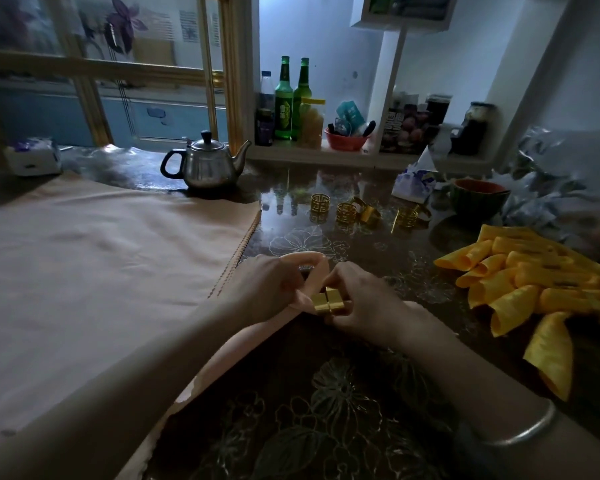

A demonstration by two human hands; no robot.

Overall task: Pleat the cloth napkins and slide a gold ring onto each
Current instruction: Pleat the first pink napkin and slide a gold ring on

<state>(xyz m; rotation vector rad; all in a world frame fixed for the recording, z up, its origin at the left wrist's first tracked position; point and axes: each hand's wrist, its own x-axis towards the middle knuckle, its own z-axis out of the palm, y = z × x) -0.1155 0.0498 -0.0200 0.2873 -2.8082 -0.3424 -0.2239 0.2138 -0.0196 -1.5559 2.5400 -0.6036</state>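
While left hand [271, 289] grips napkin [317, 278], right hand [364, 300] holds 1 ring [328, 304] (gold).

text: none legible | green bottles [284, 98] labels: blurred | box [404, 129] lettering: unreadable

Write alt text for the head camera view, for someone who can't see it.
The left hand grips a bunched peach napkin while the right hand pinches a gold ring against it. Spare gold rings, a steel teapot and yellow napkins sit on the dark glossy table.
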